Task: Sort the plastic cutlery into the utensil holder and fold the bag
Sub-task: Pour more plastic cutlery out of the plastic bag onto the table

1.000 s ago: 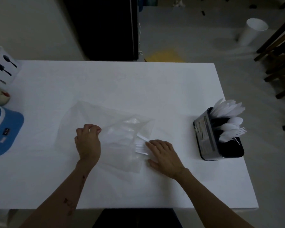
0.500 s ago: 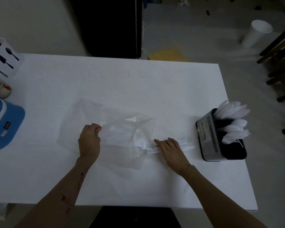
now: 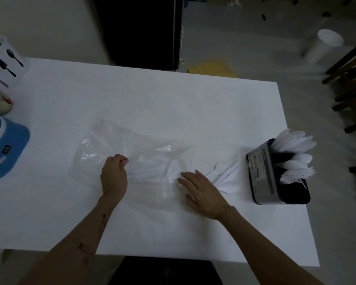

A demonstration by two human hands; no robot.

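The left hand (image 3: 113, 177) is pinching the clear bag (image 3: 132, 159) flat on the surface (image 3: 152, 103), while the right hand (image 3: 201, 192), fingers straight and empty, is reaching for its mouth; loose cutlery (image 3: 224, 175) is lying just beyond that hand, near the holder (image 3: 263, 173). Anchoring the bag firmly should let pieces slide out cleanly.

A white counter (image 3: 173, 112) carries a clear, glossy plastic bag (image 3: 103, 149), white plastic cutlery (image 3: 224, 175), a black utensil holder (image 3: 263, 173) with a grey printed label, a blue appliance (image 3: 10, 151), and a white box (image 3: 6, 64) printed with black utensil silhouettes.
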